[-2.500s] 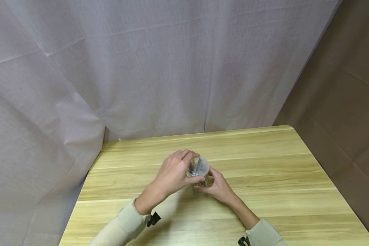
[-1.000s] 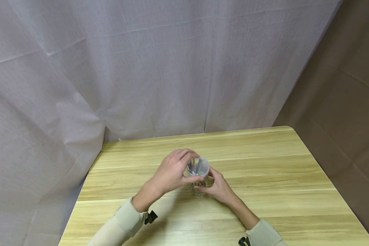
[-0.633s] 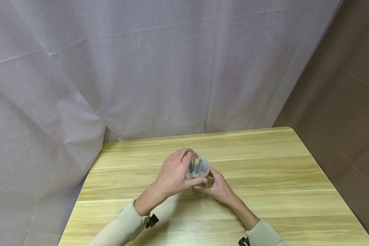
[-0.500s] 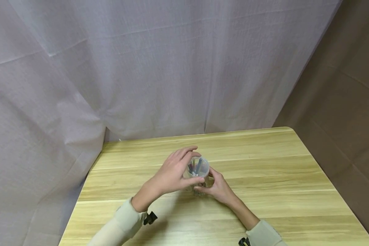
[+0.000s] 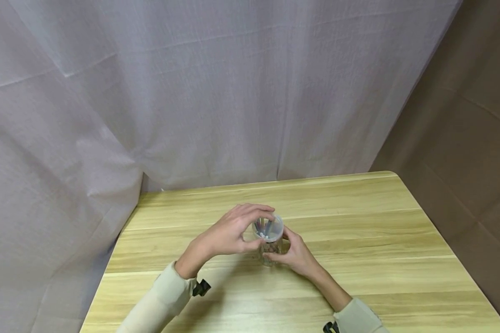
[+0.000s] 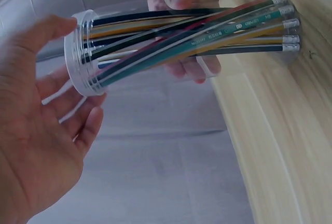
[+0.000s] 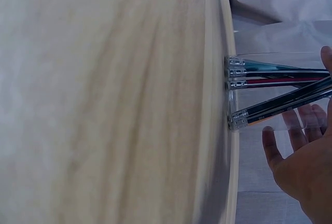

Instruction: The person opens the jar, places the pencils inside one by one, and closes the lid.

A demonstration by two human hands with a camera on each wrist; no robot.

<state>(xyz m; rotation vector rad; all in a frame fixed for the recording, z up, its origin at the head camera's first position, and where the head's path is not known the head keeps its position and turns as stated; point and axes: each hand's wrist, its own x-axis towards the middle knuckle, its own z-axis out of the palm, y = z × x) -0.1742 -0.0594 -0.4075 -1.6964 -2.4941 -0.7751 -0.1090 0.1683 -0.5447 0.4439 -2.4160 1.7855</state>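
A clear plastic jar (image 5: pixel 267 255) stands upright on the table, its eraser-tipped pencils (image 6: pixel 228 29) visible through the wall. My left hand (image 5: pixel 232 232) spans the jar's clear round lid (image 6: pixel 79 53), thumb and fingers curled at opposite sides of its rim. Lower down, my right hand (image 5: pixel 298 255) grips the jar's body from the right, thumb in front. In the right wrist view the pencils' metal-banded ends (image 7: pixel 237 84) sit at the jar's base. The far side of the jar is partly hidden by the hands.
The wood-grain table (image 5: pixel 379 259) extends around the jar on all sides. A grey cloth (image 5: pixel 216 101) hangs behind and to the left. Brown cloth (image 5: pixel 462 138) hangs at the right. A dark strap fitting (image 5: pixel 201 287) sits at the left sleeve.
My left hand shifts its fingers around the lid's rim; its index finger lifts slightly and returns, and its wrist moves a little left. The right hand and jar stay in place.
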